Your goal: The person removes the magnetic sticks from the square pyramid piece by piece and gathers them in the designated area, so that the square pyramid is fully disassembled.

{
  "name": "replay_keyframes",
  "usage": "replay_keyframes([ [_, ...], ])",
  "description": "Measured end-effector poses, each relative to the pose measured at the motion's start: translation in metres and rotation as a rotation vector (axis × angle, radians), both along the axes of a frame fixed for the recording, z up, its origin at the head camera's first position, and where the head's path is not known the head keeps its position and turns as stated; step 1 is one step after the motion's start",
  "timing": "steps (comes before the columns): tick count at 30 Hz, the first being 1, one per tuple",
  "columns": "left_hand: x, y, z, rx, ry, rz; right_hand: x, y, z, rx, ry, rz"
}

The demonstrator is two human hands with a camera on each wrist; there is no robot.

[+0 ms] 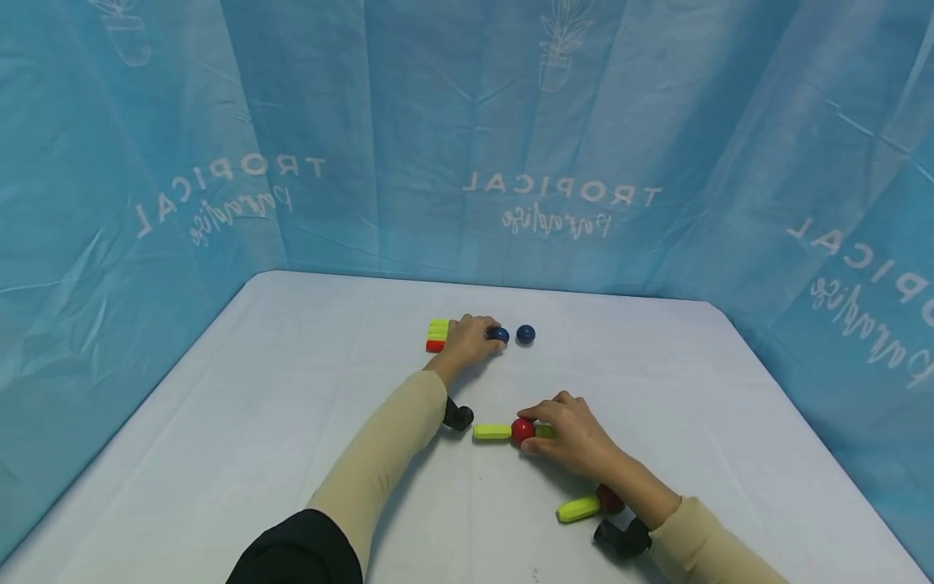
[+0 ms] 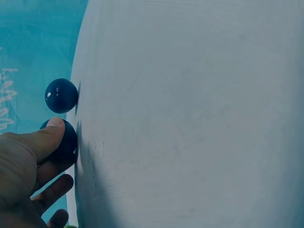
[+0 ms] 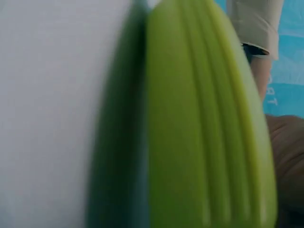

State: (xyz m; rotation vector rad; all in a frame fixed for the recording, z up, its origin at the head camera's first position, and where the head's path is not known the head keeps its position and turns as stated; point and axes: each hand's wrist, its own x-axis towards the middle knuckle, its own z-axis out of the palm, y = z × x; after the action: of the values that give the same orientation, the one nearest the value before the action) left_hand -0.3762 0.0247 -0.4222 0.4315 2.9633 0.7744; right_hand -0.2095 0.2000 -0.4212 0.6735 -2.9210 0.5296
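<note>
At the far part of the table my left hand [image 1: 470,342] holds a dark blue ball [image 1: 499,335] between thumb and fingers; the left wrist view shows the thumb on that ball [image 2: 69,140]. A second dark blue ball [image 1: 525,334] lies just to its right. Nearer, my right hand [image 1: 572,435] pinches a red ball [image 1: 521,431] with thumb and fingers. A yellow-green stick [image 1: 492,432] extends left from this ball, and another, partly hidden by the hand, lies on its right. A grooved yellow-green stick [image 3: 204,118] fills much of the right wrist view.
Yellow-green sticks [image 1: 439,324] and a red one [image 1: 434,345] lie beside the left hand. Under the right forearm is another yellow-green stick [image 1: 579,509] with a dark red ball [image 1: 610,499]. Blue printed curtains [image 1: 438,227] surround the white table [image 1: 350,341].
</note>
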Motion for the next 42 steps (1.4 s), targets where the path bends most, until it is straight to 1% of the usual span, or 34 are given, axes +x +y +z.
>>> replay_keyframes([
  [6, 0.0, -0.001, 0.001, -0.003, 0.006, 0.001, 0.001, 0.0, -0.004, -0.005, 0.046, -0.005],
  [8, 0.003, -0.003, 0.004, 0.008, 0.032, 0.008, 0.002, -0.001, -0.005, -0.007, 0.051, -0.005],
  [10, 0.007, -0.007, 0.007, 0.039, 0.081, 0.011, 0.002, -0.001, -0.006, -0.009, 0.052, -0.002],
  [12, 0.015, -0.013, 0.013, 0.084, 0.137, 0.007, 0.002, -0.001, -0.006, -0.014, 0.061, 0.003],
  [14, 0.026, -0.021, 0.018, 0.137, 0.187, -0.011, 0.002, 0.0, -0.006, -0.018, 0.066, -0.001],
  [16, 0.04, -0.03, 0.023, 0.194, 0.199, -0.035, 0.002, 0.001, -0.006, -0.022, 0.072, -0.007],
  [18, 0.057, -0.039, 0.025, 0.248, 0.174, -0.068, 0.002, 0.001, -0.005, -0.026, 0.066, -0.018],
  [20, 0.074, -0.048, 0.023, 0.289, 0.114, -0.1, 0.002, 0.002, -0.004, -0.029, 0.059, -0.024],
  [21, 0.083, -0.051, 0.021, 0.3, 0.074, -0.115, 0.001, 0.003, -0.004, -0.029, 0.058, -0.025],
  [24, 0.107, -0.059, 0.013, 0.306, -0.021, -0.169, 0.0, 0.005, -0.004, -0.03, 0.059, -0.029],
  [25, 0.114, -0.06, 0.01, 0.301, -0.044, -0.185, 0.0, 0.005, -0.005, -0.031, 0.062, -0.029],
  [27, 0.126, -0.061, 0.003, 0.289, -0.066, -0.215, 0.0, 0.005, -0.006, -0.032, 0.069, -0.029],
  [29, 0.134, -0.06, -0.004, 0.273, -0.064, -0.237, 0.0, 0.005, -0.006, -0.033, 0.075, -0.025],
  [32, 0.142, -0.057, -0.011, 0.269, -0.049, -0.251, 0.0, 0.004, -0.008, -0.032, 0.079, -0.02],
  [35, 0.146, -0.053, -0.016, 0.282, -0.019, -0.248, 0.001, 0.003, -0.009, -0.031, 0.083, -0.017],
  [42, 0.149, -0.048, -0.024, 0.256, 0.107, -0.224, 0.002, 0.001, -0.009, -0.02, 0.088, -0.004],
])
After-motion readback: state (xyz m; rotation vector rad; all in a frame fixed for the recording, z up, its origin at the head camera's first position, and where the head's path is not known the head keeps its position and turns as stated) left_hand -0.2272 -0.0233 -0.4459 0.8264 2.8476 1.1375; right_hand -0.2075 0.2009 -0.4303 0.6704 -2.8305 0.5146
